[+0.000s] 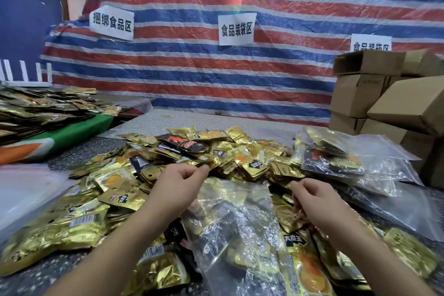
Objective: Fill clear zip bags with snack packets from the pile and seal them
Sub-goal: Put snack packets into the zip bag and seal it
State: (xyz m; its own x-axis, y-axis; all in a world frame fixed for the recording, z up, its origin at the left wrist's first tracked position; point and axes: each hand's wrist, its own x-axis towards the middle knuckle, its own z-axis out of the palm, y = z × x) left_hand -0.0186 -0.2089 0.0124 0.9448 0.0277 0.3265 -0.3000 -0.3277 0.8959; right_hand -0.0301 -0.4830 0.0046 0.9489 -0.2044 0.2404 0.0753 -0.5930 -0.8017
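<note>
Head view, one frame: we see a clear zip bag [236, 221] lying on top of the pile of snack packets [173, 166], between both forearms, with its mouth pointing away from us toward the far side of the table. Gold and dark packets show through its film, so it is already partly filled. The left hand [179, 181] has its fingers curled, and thumb and forefinger pinch the left corner of the bag mouth, right against the gold packets of the pile. The right hand [310, 196] is likewise curled, its fingertips pinching the right corner of the mouth. We cannot tell whether the zip strip is closed.

The pile spreads over a speckled grey table [153, 122] and reaches from the near edge to mid-table. Filled zip bags [336, 158] lie stacked to the right of the pile. Behind them stand brown cardboard boxes [374, 101]. At left, a stack of empty clear bags [26, 190] rests near the table edge. A second heap of packets [40, 108] lies on a green cloth farther left. A red, white and blue striped tarpaulin [240, 74] forms the back wall and carries three white paper signs [236, 29].
</note>
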